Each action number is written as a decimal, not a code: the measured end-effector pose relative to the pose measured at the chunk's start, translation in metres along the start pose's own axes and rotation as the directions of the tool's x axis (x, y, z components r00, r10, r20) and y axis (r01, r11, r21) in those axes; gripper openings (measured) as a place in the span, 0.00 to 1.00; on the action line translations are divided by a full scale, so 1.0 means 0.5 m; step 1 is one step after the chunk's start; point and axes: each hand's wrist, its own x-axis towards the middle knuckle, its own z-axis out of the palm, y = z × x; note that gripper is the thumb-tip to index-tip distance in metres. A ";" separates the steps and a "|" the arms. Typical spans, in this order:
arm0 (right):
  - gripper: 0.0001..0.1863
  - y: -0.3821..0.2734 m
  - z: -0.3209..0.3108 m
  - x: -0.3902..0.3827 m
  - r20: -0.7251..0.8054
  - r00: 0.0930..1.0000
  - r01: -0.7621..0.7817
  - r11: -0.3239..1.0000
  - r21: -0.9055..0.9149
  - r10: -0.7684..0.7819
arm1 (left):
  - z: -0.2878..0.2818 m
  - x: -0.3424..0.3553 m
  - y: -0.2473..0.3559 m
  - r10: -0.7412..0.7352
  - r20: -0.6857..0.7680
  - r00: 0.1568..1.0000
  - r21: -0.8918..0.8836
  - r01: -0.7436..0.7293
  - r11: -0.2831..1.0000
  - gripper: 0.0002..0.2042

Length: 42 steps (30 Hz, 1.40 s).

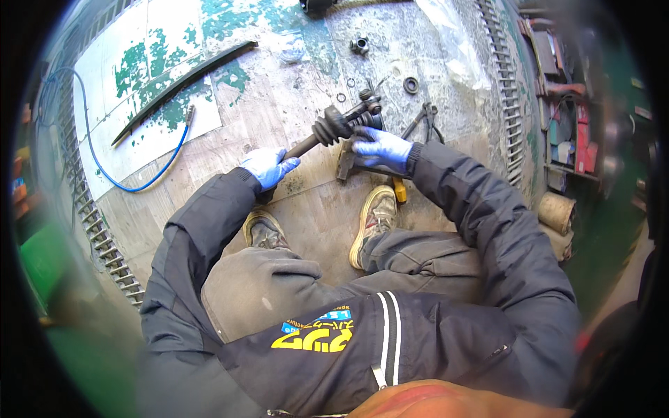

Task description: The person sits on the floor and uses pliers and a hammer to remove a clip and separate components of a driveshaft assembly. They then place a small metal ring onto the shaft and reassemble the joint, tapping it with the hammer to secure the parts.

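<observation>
shaft (302, 146) with a ribbed rubber boot (332, 126) is the thing being worked on, held above the floor (317, 198) and slanting from its plain end at the lower left to a knobbly joint (371, 102) at the upper right. the left hand (267, 166), in a blue glove, has its fingers wrapped around the plain end of the shaft, with no visible gap. the right hand (383, 149), gloved alike, is at the joint end of the shaft, its fingers bent and partly curled near a dark cylinder (376, 121); whether they grip that, the hammer below, or only rest there, i cannot tell.

the hammer (345, 164) has its head just below the boot end of the shaft. right of the shaft stands a dark legged tool (426, 118). beyond the shaft's joint end lie a thick ring (411, 85) and a small round metal part (359, 46), both apart from it. well to the left of the shaft are a long dark bar (185, 90) and a blue hose (157, 177).

the step in hand looks like steadying the shaft while handling its joint end. the next move seems to call for a firm left hold on the shaft, so that it does not roll or swing, and a sure right grip clear of the hammer head.
</observation>
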 end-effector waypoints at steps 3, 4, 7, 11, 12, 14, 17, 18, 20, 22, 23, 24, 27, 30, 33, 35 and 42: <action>0.44 0.057 -0.067 -0.060 -0.053 0.998 -0.014 0.722 -0.691 -0.031 | 0.026 -0.016 -0.031 -0.091 0.095 0.991 -0.056 0.096 0.994 0.33; 0.46 0.074 -0.085 -0.082 -0.142 0.986 -0.061 0.593 -0.803 -0.091 | 0.033 -0.025 -0.040 -0.116 0.121 0.986 -0.074 0.126 0.989 0.33; 0.42 0.113 -0.117 -0.123 -0.207 0.936 -0.091 0.375 -0.923 -0.284 | 0.046 -0.053 -0.061 -0.212 0.158 0.965 -0.100 0.229 0.968 0.33; 0.39 0.122 -0.108 -0.116 -0.199 0.961 -0.149 0.245 -0.958 -0.193 | 0.042 -0.079 -0.069 -0.311 0.173 0.935 -0.048 0.323 0.945 0.32; 0.37 0.119 -0.098 -0.109 -0.201 0.967 -0.164 0.222 -0.961 -0.157 | 0.038 -0.085 -0.066 -0.332 0.171 0.928 -0.037 0.343 0.939 0.32; 0.34 0.112 -0.076 -0.094 -0.223 0.966 -0.200 0.164 -0.966 -0.132 | 0.028 -0.097 -0.056 -0.342 0.134 0.930 0.091 0.332 0.939 0.32; 0.29 0.101 -0.048 -0.083 -0.255 0.957 -0.237 0.132 -0.962 -0.137 | 0.009 -0.117 -0.031 -0.381 0.101 0.919 0.227 0.352 0.908 0.31; 0.28 0.099 -0.041 -0.081 -0.251 0.960 -0.237 0.116 -0.965 -0.126 | 0.001 -0.123 -0.022 -0.387 0.093 0.917 0.247 0.355 0.901 0.30; 0.25 0.093 -0.035 -0.080 -0.234 0.966 -0.223 0.104 -0.969 -0.113 | -0.017 -0.131 -0.007 -0.383 0.087 0.920 0.258 0.350 0.900 0.27; 0.22 0.085 -0.036 -0.080 -0.207 0.971 -0.195 0.106 -0.975 -0.117 | -0.035 -0.131 0.002 -0.378 0.130 0.917 0.225 0.344 0.912 0.24; 0.21 0.080 -0.038 -0.079 -0.234 0.966 -0.213 0.167 -0.963 -0.114 | -0.042 -0.127 0.004 -0.374 0.155 0.914 0.199 0.342 0.918 0.23; 0.20 0.073 -0.041 -0.079 -0.261 0.959 -0.232 0.230 -0.945 -0.107 | -0.048 -0.118 0.004 -0.381 0.169 0.909 0.206 0.345 0.915 0.19; 0.21 0.056 -0.041 -0.092 -0.261 0.961 -0.220 0.314 -0.924 -0.094 | -0.041 -0.088 -0.001 -0.492 0.222 0.842 0.147 0.470 0.870 0.16; 0.23 0.046 -0.024 -0.128 -0.292 0.954 -0.256 0.311 -0.915 -0.074 | -0.016 -0.071 -0.025 -0.425 0.252 0.869 0.066 0.423 0.904 0.16; 0.28 0.030 -0.002 -0.178 -0.278 0.956 -0.230 0.352 -0.907 -0.093 | 0.021 -0.065 -0.052 -0.393 0.244 0.887 -0.145 0.434 0.889 0.13; 0.33 0.015 0.016 -0.208 -0.203 0.965 -0.134 0.349 -0.927 -0.169 | 0.046 -0.060 -0.067 -0.381 0.225 0.897 -0.285 0.434 0.854 0.12; 0.31 -0.038 0.124 -0.225 0.273 0.757 0.454 0.177 -0.873 -0.593 | 0.076 -0.055 -0.086 -0.384 0.165 0.908 -0.569 0.406 0.715 0.10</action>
